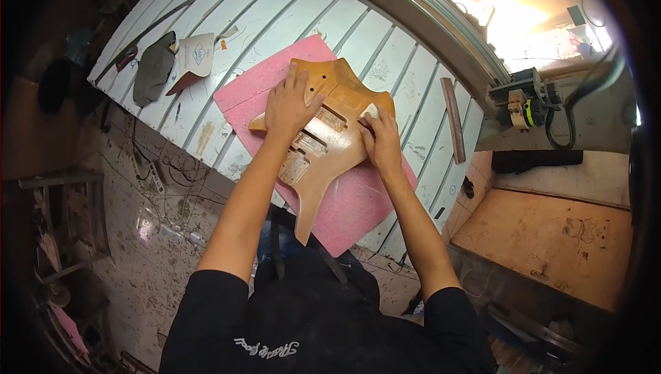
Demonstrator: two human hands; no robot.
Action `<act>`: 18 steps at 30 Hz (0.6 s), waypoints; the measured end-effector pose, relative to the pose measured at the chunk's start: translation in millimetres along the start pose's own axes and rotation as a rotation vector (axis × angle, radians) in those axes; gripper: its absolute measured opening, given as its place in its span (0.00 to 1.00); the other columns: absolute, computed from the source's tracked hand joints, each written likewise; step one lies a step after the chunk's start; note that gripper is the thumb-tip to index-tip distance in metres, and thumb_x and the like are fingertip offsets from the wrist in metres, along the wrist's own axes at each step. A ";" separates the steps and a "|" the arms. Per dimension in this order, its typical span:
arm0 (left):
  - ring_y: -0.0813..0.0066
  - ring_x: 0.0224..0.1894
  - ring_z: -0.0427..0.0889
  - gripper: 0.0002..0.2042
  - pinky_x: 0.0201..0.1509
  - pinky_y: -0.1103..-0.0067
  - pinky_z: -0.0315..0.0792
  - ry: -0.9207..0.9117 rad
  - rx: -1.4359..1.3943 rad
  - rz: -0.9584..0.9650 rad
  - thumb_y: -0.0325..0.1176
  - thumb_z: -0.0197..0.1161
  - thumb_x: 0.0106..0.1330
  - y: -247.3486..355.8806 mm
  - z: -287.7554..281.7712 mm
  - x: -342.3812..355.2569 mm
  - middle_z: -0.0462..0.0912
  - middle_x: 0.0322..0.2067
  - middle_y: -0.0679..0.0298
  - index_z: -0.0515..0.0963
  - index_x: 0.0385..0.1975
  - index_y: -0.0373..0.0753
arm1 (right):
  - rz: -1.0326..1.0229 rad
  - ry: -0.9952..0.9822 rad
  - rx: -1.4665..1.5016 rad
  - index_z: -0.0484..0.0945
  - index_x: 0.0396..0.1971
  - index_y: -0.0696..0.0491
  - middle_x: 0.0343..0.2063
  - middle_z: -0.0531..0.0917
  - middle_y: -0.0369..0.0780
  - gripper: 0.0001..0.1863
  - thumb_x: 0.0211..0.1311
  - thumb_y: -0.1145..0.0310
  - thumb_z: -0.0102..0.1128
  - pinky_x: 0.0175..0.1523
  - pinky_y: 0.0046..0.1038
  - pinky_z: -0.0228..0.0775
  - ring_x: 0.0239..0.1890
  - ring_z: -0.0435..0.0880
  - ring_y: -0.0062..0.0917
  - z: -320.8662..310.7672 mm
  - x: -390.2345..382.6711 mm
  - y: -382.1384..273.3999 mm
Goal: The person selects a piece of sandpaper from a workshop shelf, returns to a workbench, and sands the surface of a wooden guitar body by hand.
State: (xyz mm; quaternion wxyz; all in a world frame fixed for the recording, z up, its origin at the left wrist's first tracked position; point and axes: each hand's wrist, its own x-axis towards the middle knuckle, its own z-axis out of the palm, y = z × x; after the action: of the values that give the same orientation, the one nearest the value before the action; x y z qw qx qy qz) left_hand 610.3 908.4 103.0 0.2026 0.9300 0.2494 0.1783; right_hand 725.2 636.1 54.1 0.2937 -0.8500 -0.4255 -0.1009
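Note:
A wooden electric guitar body with pointed horns, routed cavities and drilled holes lies on a pink mat. Its finish is amber at the far edge and paler brown toward me. My left hand rests flat on its left part, fingers spread, holding nothing. At the right edge, my right hand presses a small pale piece of folded sandpaper against the wood. The fingers partly cover that piece. One long horn of the body points toward me, over the near side of the mat.
The mat lies on a white slatted table. At its left are a sandpaper sheet, a dark grey cloth and a long thin rod. A brown wooden strip lies at the right. Beyond stands a machine beside a brown board.

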 end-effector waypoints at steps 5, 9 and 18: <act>0.49 0.65 0.77 0.36 0.68 0.61 0.72 -0.072 -0.041 -0.043 0.56 0.64 0.66 3.5 -9.2 3.8 0.62 0.76 0.50 0.71 0.69 0.39 | 0.046 -0.065 -0.003 0.86 0.47 0.52 0.63 0.79 0.55 0.14 0.61 0.76 0.70 0.69 0.46 0.69 0.64 0.77 0.53 -37.5 -4.8 -126.2; 0.50 0.66 0.76 0.36 0.68 0.61 0.71 -0.071 -0.042 -0.046 0.56 0.62 0.66 5.8 -9.5 3.7 0.61 0.77 0.51 0.71 0.69 0.39 | -0.049 -0.175 0.130 0.86 0.45 0.51 0.59 0.82 0.53 0.15 0.58 0.79 0.70 0.65 0.47 0.74 0.61 0.80 0.53 -57.7 15.7 -163.8; 0.48 0.64 0.78 0.37 0.65 0.61 0.75 -0.053 -0.039 -0.034 0.54 0.67 0.63 3.5 -8.4 3.7 0.62 0.76 0.49 0.72 0.69 0.38 | 0.053 -0.056 -0.007 0.87 0.46 0.51 0.54 0.82 0.54 0.16 0.59 0.79 0.63 0.59 0.48 0.74 0.51 0.81 0.51 -35.0 19.2 -119.3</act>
State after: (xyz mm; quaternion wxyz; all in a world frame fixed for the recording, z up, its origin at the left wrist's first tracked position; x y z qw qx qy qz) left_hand 611.0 910.0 112.7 0.2304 0.9259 0.2560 0.1552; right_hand 646.4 683.9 139.8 0.2813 -0.8645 -0.4105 -0.0708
